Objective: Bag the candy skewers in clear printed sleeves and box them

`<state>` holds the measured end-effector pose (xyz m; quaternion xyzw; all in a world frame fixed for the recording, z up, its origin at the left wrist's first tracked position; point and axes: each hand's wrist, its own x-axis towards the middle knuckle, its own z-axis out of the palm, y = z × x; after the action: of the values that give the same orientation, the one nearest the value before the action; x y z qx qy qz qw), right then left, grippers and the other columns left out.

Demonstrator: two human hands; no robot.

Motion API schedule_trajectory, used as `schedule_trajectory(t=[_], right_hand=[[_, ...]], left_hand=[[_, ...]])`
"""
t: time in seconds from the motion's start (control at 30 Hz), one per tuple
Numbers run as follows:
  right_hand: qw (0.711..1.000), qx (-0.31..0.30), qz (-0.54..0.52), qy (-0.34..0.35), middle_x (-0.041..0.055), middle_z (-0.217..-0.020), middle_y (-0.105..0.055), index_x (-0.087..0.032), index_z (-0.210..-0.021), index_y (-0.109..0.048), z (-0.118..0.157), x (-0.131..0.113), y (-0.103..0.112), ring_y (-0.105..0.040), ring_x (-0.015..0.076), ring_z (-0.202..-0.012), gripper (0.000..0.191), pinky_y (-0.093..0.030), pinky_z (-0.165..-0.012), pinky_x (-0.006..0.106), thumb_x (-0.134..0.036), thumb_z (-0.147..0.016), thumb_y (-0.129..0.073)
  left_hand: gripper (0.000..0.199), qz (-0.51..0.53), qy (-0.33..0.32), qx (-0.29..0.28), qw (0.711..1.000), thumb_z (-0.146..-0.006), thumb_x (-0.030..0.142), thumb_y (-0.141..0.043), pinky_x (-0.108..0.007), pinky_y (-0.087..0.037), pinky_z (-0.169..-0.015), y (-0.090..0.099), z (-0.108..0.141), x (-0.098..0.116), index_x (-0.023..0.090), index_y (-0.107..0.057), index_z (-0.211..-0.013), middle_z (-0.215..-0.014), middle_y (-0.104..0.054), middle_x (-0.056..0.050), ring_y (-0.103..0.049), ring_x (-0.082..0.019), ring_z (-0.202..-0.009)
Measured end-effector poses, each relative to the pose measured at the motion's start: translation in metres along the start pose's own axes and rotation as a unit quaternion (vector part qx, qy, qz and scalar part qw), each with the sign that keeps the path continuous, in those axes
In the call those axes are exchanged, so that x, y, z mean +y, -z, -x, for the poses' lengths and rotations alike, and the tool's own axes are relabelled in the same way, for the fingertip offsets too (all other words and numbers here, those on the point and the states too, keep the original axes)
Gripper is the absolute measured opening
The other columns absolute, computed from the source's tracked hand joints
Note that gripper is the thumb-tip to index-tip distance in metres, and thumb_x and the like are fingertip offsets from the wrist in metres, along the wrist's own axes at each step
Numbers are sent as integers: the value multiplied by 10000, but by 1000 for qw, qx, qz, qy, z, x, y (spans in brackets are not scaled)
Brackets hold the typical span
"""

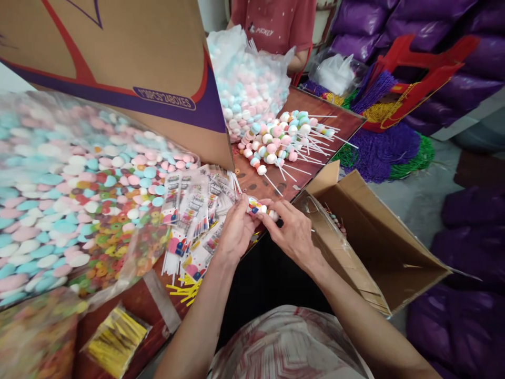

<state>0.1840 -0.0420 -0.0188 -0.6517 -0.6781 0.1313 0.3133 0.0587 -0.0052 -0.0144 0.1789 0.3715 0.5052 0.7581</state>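
My left hand (238, 227) is closed around a small printed plastic bag (254, 206) at the table's front edge. Close beside it, my right hand (292, 231) pinches a candy skewer (272, 213), a row of pale marshmallows partly hidden by the fingers. Where the skewer meets the bag, the fingers cover how far it is inside. Left of my hands lies a loose pile of flat printed bags (193, 202), with white sticks (171, 266) and yellow twist ties (187, 290) near them. Finished-looking marshmallow skewers (272, 145) are heaped on the table beyond my hands.
A big cardboard box (118, 63) stands on the table. Loose marshmallows and gummy rings (114, 237) spread at left, near a packet of yellow ties (117, 339). An open carton (355, 231) stands at right. Across the table a person in a red shirt (272, 26) sits behind a marshmallow bag (252, 79).
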Motion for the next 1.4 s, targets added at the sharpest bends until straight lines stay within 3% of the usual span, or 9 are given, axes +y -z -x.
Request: schedule_trajectory(t=[0.17, 0.33, 0.53, 0.73, 0.9, 1.13, 1.2, 1.27, 1.4], right_hand=[[999, -23, -25, -26, 24, -835, -680, -234, -979, -730, -1, -5, 1, -599, 159, -698, 258, -360, -613, 260, -416, -942, -552], [999, 6, 18, -36, 44, -888, -704, -230, -1043, -728, 0, -8, -4, -638, 179, -757, 264, -339, -589, 266, -382, -948, -534], [997, 33, 69, -18, 64, -1016, -716, -217, -1104, -698, 2, -17, -16, -664, 182, -784, 268, -348, -581, 267, -350, -969, -508], [998, -37, -23, 34, 100, -1077, -680, -183, -1180, -632, 5, -10, -2, -665, 207, -897, 272, -464, -716, 272, -314, -978, -507], [992, -51, -87, 77, 47, -881, -699, -204, -1111, -651, 16, 9, 6, -658, 166, -756, 221, -477, -701, 247, -252, -1001, -465], [989, 25, 39, 137, 54, -723, -661, -150, -1011, -689, 23, -5, -12, -576, 125, -606, 309, -376, -549, 224, -131, -993, -381], [992, 28, -16, 120, 53, -739, -664, -152, -962, -685, 20, -8, -14, -580, 122, -633, 294, -392, -578, 215, -139, -985, -392], [989, 14, -136, 61, 23, -724, -640, -164, -897, -666, 17, -7, -12, -562, 113, -627, 255, -415, -609, 208, -186, -980, -426], [936, -34, -343, -67, -45, -584, -483, -183, -688, -547, 14, -11, -8, -445, 93, -535, 293, -386, -537, 202, -279, -958, -487]], left_hand=[[312, 2, 8, -1, 1000, -902, 405, -622, -316, -558, -789, 4, -1, 0, 114, -678, -807, -838, -748, -111, -696, -184, -780], [293, -21, -20, -19, 999, -891, 396, -640, -279, -546, -779, 6, -3, -8, 116, -686, -818, -801, -721, -83, -674, -157, -759], [179, 1, -62, 38, 997, -823, 315, -733, -228, -515, -819, 1, 1, -15, 160, -644, -813, -728, -654, 15, -647, -103, -737], [219, 12, -68, 13, 998, -844, 356, -703, -320, -519, -885, 0, 1, -6, 142, -658, -837, -870, -734, -68, -698, -192, -912], [251, 24, -104, 15, 994, -867, 392, -676, -378, -520, -921, 4, -3, 0, 151, -649, -803, -838, -730, -64, -712, -217, -932], [205, -14, -111, 20, 994, -809, 329, -741, -280, -514, -879, 1, -2, -10, 148, -666, -750, -787, -674, -19, -702, -191, -953], [198, -19, -103, 8, 994, -819, 316, -728, -274, -512, -876, 2, -1, -11, 142, -670, -745, -797, -668, -21, -697, -192, -960], [179, -6, -93, -21, 995, -826, 293, -716, -296, -513, -904, 3, -1, -11, 140, -672, -745, -797, -661, -18, -694, -189, -946], [129, 31, -76, -57, 995, -849, 266, -680, -331, -502, -961, 1, -1, -14, 153, -671, -786, -807, -665, -12, -694, -176, -920]])
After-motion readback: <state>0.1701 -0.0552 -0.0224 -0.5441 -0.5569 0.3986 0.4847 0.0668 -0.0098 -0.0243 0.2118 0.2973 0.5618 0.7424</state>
